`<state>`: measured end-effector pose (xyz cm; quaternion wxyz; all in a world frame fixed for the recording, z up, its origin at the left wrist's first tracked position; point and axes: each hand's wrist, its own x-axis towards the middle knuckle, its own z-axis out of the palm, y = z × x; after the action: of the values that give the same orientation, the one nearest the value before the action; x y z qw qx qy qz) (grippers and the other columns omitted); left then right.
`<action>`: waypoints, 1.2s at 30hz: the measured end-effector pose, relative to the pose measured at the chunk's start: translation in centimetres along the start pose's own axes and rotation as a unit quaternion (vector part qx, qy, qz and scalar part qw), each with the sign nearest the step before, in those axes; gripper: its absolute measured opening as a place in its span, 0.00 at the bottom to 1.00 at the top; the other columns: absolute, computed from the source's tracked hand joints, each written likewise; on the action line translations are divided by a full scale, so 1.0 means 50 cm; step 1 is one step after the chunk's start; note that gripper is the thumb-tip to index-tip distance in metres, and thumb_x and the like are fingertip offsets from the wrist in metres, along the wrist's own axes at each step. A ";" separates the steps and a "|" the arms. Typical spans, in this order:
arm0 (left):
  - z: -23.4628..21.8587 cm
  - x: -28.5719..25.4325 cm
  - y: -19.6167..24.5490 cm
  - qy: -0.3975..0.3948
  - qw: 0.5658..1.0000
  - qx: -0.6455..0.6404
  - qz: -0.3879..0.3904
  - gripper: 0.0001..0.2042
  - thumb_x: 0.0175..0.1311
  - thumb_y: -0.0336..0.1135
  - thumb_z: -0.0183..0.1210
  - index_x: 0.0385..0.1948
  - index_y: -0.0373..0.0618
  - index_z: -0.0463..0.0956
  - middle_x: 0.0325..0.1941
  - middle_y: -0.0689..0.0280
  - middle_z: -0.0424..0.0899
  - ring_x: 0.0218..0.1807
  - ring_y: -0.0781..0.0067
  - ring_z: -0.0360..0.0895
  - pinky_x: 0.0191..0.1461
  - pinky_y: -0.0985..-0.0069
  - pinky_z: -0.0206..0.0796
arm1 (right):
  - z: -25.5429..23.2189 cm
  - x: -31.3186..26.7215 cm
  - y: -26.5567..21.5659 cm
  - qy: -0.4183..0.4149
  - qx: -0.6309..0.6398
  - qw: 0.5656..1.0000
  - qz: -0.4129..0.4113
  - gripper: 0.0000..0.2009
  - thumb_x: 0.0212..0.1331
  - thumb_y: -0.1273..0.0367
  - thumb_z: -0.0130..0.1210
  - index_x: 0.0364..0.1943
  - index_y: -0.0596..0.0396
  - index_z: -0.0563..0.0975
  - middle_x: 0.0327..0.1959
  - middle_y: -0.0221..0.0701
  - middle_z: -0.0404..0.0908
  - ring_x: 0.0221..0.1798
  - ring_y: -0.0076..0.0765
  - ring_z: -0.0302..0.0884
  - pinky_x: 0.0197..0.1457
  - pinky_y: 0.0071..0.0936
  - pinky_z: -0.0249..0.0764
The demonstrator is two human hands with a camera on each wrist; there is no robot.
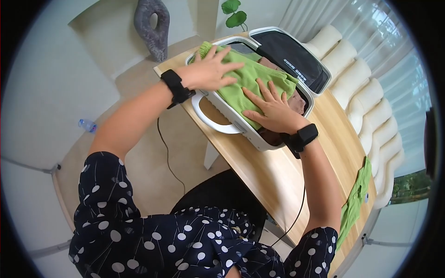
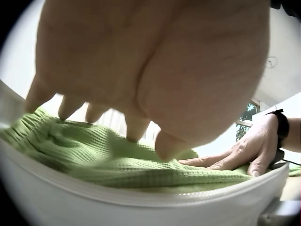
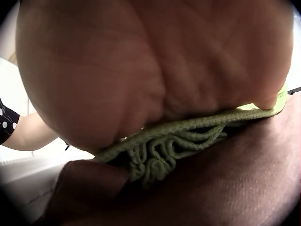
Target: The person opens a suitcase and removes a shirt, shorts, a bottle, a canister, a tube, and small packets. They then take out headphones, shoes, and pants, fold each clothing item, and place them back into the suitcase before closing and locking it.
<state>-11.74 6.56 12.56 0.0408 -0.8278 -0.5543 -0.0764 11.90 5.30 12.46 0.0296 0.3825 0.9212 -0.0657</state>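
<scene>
A green ribbed garment (image 1: pixel 236 92) with a gathered elastic edge lies folded in a white open suitcase (image 1: pixel 218 99) on the table. My left hand (image 1: pixel 211 69) is spread over its gathered end, fingers straight and apart; in the left wrist view its fingertips are right at the cloth (image 2: pixel 94 150). With fingers fanned out, my right hand (image 1: pixel 273 106) presses flat on the garment near the suitcase's handle side. The right wrist view shows the palm (image 3: pixel 155 70) on the green cloth's folded layers (image 3: pixel 160 155), with brownish-pink clothing (image 3: pixel 225 174) beneath.
The suitcase's dark-lined lid (image 1: pixel 294 58) is flipped back on the far side. Another green garment (image 1: pixel 356 204) lies along the wooden table's (image 1: pixel 287 176) right end. A black chair (image 1: pixel 213 194) stands by the near edge, and a plastic bottle (image 1: pixel 87 125) is on the floor.
</scene>
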 end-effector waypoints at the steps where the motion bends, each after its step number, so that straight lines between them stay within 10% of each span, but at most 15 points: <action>1: -0.008 0.000 0.015 -0.137 0.990 -0.019 -0.040 0.30 0.62 0.58 0.48 0.67 0.73 0.52 0.73 0.52 0.44 0.74 0.41 0.35 0.70 0.44 0.41 | -0.004 0.001 -0.002 -0.027 -0.006 1.000 0.008 0.33 0.60 0.40 0.39 0.69 0.32 0.54 0.73 0.44 0.40 0.74 0.63 0.31 0.68 0.67 0.35; 9: -0.014 0.016 0.002 -0.206 0.978 -0.036 -0.001 0.33 0.60 0.61 0.49 0.68 0.75 0.49 0.75 0.53 0.36 0.74 0.42 0.25 0.70 0.43 0.37 | 0.007 -0.011 0.030 -0.029 0.045 0.997 -0.049 0.34 0.59 0.39 0.39 0.68 0.33 0.56 0.73 0.43 0.40 0.74 0.62 0.32 0.68 0.69 0.35; 13: -0.021 0.013 0.006 -0.189 0.981 -0.034 0.010 0.33 0.59 0.58 0.54 0.67 0.74 0.52 0.74 0.51 0.38 0.74 0.39 0.28 0.71 0.48 0.38 | 0.015 -0.064 0.075 0.055 0.204 0.967 -0.141 0.27 0.63 0.50 0.47 0.62 0.48 0.67 0.69 0.47 0.55 0.72 0.55 0.45 0.71 0.46 0.50; 14: -0.035 0.013 0.012 -0.195 0.980 -0.029 0.002 0.32 0.60 0.56 0.54 0.67 0.70 0.53 0.73 0.49 0.42 0.74 0.40 0.31 0.72 0.50 0.40 | 0.013 -0.090 0.082 0.117 0.268 0.946 -0.142 0.22 0.63 0.56 0.50 0.56 0.54 0.72 0.60 0.46 0.69 0.66 0.47 0.62 0.66 0.34 0.60; 19: -0.077 0.028 0.042 -0.074 0.997 -0.005 0.027 0.30 0.60 0.45 0.57 0.64 0.48 0.59 0.67 0.48 0.59 0.68 0.48 0.58 0.67 0.65 0.53 | 0.043 -0.268 0.178 0.261 0.400 0.877 0.048 0.18 0.64 0.59 0.51 0.51 0.55 0.76 0.48 0.38 0.80 0.51 0.38 0.76 0.57 0.35 0.69; 23: -0.102 0.036 0.212 0.115 0.966 -0.080 0.217 0.26 0.59 0.35 0.57 0.60 0.45 0.64 0.65 0.49 0.63 0.64 0.48 0.63 0.65 0.65 0.56 | 0.135 -0.456 0.319 0.389 0.279 0.841 0.250 0.17 0.61 0.60 0.53 0.49 0.55 0.77 0.48 0.39 0.79 0.52 0.40 0.75 0.55 0.35 0.70; 29: -0.066 0.041 0.504 -0.034 0.846 -0.364 0.388 0.19 0.61 0.32 0.56 0.55 0.41 0.70 0.61 0.55 0.70 0.63 0.60 0.67 0.63 0.69 0.59 | 0.300 -0.741 0.441 0.390 -0.087 0.724 0.563 0.26 0.48 0.56 0.61 0.47 0.61 0.77 0.47 0.51 0.76 0.54 0.51 0.71 0.58 0.39 0.67; 33: 0.046 0.104 0.637 -0.222 0.759 -0.525 0.315 0.19 0.67 0.37 0.51 0.57 0.40 0.68 0.60 0.57 0.71 0.60 0.64 0.69 0.61 0.71 0.63 | 0.290 -0.819 0.424 0.303 -0.055 0.683 0.663 0.26 0.45 0.56 0.61 0.46 0.60 0.77 0.45 0.51 0.77 0.51 0.51 0.73 0.56 0.40 0.68; 36: 0.131 0.133 0.699 -0.360 0.631 -0.663 0.180 0.21 0.68 0.39 0.49 0.59 0.38 0.63 0.61 0.55 0.68 0.59 0.62 0.70 0.61 0.68 0.64 | 0.275 -0.813 0.403 0.262 0.100 0.761 0.585 0.26 0.41 0.62 0.60 0.48 0.59 0.75 0.40 0.49 0.79 0.46 0.50 0.77 0.51 0.40 0.72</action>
<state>23.57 0.27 7.87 -0.7089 -0.6767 -0.1650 -0.1105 54.93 -11.09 1.15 -0.2183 0.8503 0.4782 -0.0246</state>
